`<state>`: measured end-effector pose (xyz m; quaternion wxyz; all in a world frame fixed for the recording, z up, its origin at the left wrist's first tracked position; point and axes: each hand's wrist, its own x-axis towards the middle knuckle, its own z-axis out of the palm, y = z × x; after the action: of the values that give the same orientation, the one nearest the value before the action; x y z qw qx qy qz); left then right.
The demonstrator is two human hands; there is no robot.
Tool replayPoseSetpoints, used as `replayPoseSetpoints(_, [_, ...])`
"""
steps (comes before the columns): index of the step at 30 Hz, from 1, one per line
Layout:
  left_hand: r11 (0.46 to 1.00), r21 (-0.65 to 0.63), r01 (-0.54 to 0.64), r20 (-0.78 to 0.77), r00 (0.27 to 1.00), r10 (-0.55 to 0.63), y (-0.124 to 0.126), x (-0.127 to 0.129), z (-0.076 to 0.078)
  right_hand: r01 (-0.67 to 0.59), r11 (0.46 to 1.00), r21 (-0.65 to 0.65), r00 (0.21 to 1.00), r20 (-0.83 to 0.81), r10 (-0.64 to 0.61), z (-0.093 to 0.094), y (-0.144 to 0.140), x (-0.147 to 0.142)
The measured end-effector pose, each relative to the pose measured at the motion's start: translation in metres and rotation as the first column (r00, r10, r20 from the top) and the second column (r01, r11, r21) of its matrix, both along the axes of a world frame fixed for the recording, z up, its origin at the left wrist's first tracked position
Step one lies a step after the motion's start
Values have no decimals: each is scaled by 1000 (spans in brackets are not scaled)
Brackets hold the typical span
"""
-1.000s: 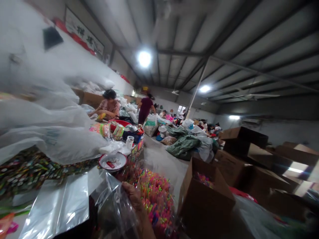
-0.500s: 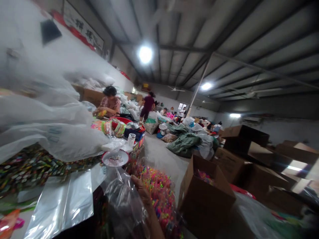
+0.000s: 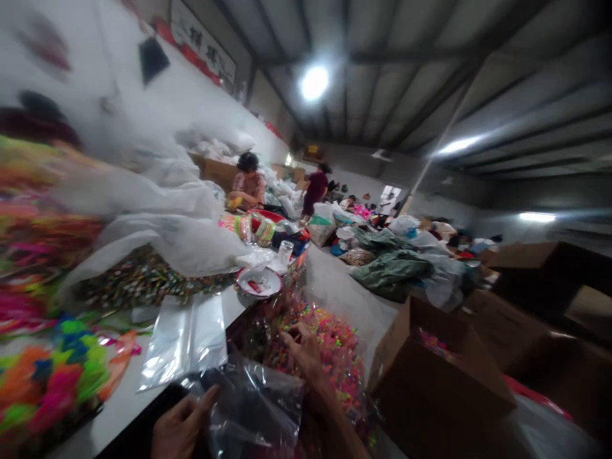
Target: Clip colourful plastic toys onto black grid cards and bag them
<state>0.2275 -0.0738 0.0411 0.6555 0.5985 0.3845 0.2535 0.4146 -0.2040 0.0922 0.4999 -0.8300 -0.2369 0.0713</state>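
Bag (image 3: 255, 398) slanting toward heap, hands (image 3: 179, 427) (image 3: 303, 347) gripping edges.

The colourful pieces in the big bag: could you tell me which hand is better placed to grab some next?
Probably the right hand: it reaches into the colourful pieces, while the left hand grips the clear bag.

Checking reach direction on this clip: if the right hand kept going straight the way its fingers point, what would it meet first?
The right hand points up and away into the big clear bag of neon-coloured small pieces. It looks already at or in that heap, so the pieces come first; depth is blurred, so contact is uncertain.
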Motion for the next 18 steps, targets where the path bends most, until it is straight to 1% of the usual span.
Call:
replayPoseSetpoints(1, [999, 1, 36, 82, 996, -36, -3, 4, 9, -109, 994, -28, 994, 3, 109, -1, 4, -17])
replayPoseSetpoints(2, [999, 17, 47, 105, 993, -49, -6, 9, 16, -260, 964, -59, 965, -41, 258, -2, 9, -36])
replayPoseSetpoints(3, [998, 29, 53, 110, 992, -56, -8, 14, 21, -417, 906, -75, 905, -125, 407, -3, 14, -55])
replayPoseSetpoints(4, [997, 41, 59, 108, 992, -63, -9, 18, 23, -543, 838, -60, 827, -208, 522, -4, 18, -71])
replayPoseSetpoints(5, [996, 53, 76, 105, 991, -81, -8, 20, 22, -624, 781, -18, 756, -268, 597, -6, 21, -85])
replayPoseSetpoints(6, [993, 68, 95, 96, 990, -101, -7, 20, 20, -661, 749, 35, 708, -301, 639, -7, 23, -94])
replayPoseSetpoints(7, [990, 88, 111, 82, 990, -118, -4, 18, 17, -668, 739, 87, 683, -323, 655, -9, 24, -98])
replayPoseSetpoints(8, [985, 114, 126, 62, 989, -134, -1, 14, 13, -660, 740, 128, 670, -344, 657, -10, 24, -97])
replayPoseSetpoints(9, [980, 146, 137, 35, 989, -143, 2, 8, 9, -642, 752, 150, 670, -367, 645, -11, 24, -93])
replayPoseSetpoints(10, [972, 184, 143, 0, 989, -146, 5, 0, 5, -613, 775, 153, 685, -388, 617, -11, 23, -85])
replayPoseSetpoints(12, [950, 272, 155, -95, 986, -134, 8, -15, 2, -514, 849, 122, 759, -398, 516, -10, 23, -66])
replayPoseSetpoints(14, [912, 373, 173, -213, 972, -97, 8, -30, 5, -400, 912, 94, 857, -315, 408, -4, 26, -49])
replayPoseSetpoints(15, [884, 430, 182, -269, 961, -67, 7, -36, 9, -377, 924, 64, 890, -251, 381, 1, 28, -44])
replayPoseSetpoints(16, [850, 492, 189, -314, 949, -29, 5, -40, 16, -394, 919, 23, 901, -188, 391, 7, 31, -42])
replayPoseSetpoints(17, [809, 556, 191, -346, 938, 17, 4, -42, 24, -449, 893, -33, 887, -139, 441, 13, 33, -42])
replayPoseSetpoints(18, [761, 620, 192, -364, 929, 62, 4, -43, 33, -529, 844, -91, 847, -112, 519, 21, 35, -44])
